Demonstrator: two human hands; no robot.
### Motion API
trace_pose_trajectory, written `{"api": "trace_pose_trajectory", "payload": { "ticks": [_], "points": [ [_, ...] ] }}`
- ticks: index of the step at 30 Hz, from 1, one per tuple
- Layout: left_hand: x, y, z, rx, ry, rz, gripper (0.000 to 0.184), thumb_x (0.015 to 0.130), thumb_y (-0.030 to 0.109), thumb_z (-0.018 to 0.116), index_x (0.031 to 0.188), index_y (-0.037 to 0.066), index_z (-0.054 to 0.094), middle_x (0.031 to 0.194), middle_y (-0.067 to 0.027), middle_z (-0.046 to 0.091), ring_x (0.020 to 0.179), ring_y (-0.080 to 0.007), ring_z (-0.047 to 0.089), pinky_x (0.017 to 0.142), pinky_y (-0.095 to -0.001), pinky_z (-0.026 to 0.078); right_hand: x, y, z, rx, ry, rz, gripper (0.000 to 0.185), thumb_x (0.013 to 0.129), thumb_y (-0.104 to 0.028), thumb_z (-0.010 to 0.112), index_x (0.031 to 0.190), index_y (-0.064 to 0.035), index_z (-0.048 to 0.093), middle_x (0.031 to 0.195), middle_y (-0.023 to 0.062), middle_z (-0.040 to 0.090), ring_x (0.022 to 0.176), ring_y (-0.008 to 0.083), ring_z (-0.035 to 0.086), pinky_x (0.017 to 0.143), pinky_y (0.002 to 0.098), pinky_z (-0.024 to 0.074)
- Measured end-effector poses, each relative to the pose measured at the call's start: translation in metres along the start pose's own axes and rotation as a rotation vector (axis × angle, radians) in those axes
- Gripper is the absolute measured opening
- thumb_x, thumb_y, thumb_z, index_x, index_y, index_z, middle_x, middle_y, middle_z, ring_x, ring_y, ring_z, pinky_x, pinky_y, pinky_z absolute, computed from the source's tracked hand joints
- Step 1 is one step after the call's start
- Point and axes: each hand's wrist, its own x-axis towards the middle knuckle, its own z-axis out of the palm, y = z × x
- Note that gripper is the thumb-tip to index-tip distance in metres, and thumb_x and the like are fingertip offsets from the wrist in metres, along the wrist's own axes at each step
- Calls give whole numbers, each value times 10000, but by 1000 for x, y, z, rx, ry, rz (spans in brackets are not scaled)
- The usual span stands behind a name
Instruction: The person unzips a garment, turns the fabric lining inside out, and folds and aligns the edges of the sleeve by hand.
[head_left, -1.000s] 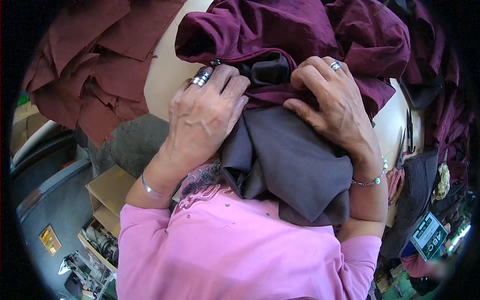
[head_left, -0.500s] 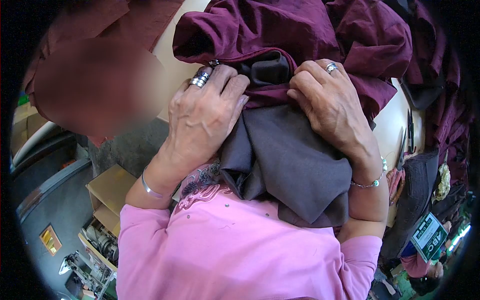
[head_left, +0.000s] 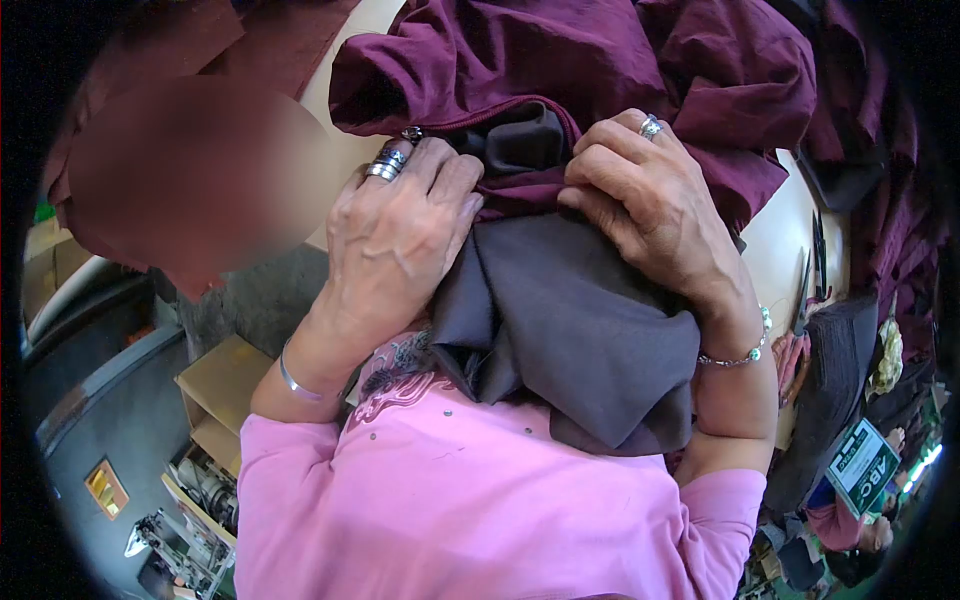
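A maroon garment (head_left: 530,50) with a curved zipper (head_left: 500,108) lies bunched in front of me. Dark grey lining fabric (head_left: 585,320) hangs from it down over my pink shirt, and more of it shows inside the zipper opening. My left hand (head_left: 400,205) is closed on the garment at the left end of the opening, beside the metal zipper pull (head_left: 412,133). At the right end, my right hand (head_left: 650,205) pinches the maroon edge. Both sets of fingertips are partly hidden by cloth and knuckles.
Scissors (head_left: 793,355) with reddish handles lie on the pale table (head_left: 785,245) at right. A dark fabric stack (head_left: 830,370) and hanging maroon cloth (head_left: 905,220) are farther right. A cardboard box (head_left: 235,385) stands lower left. Another person (head_left: 850,525) is visible far right.
Both hands have shifted slightly left together with the garment and its zipper. The right fingers have lifted and bent a little more; both hands keep their hold on the cloth.
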Motion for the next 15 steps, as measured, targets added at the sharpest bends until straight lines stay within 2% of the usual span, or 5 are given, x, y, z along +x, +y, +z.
{"api": "trace_pose_trajectory", "payload": {
  "ticks": [3, 6, 15],
  "points": [
    [0, -2, 2, 36, 33, 44, 171, 714, 146, 618, 859, 97, 541, 805, -39, 524, 725, -206, 541, 615, -320, 435, 0, 0, 1, 6, -6, 30, 121, 733, -167, 614, 740, -71, 541, 752, 71, 507, 752, 251, 505, 673, 356, 402],
    [1, 0, -1, -11, 1, -1, 167, 719, 129, 620, 857, 84, 536, 822, -62, 541, 745, -254, 539, 639, -346, 435, 0, -2, 4, -21, 17, 34, 117, 730, -164, 614, 743, -75, 539, 752, 67, 507, 755, 246, 506, 685, 355, 405],
    [0, 0, 1, 18, -9, 2, 181, 711, 121, 625, 859, 84, 528, 827, -60, 541, 754, -255, 542, 655, -344, 437, 1, -2, 3, -74, 47, -95, 166, 672, -173, 645, 758, -87, 531, 771, 54, 511, 777, 234, 515, 717, 352, 410]
  ]
}}
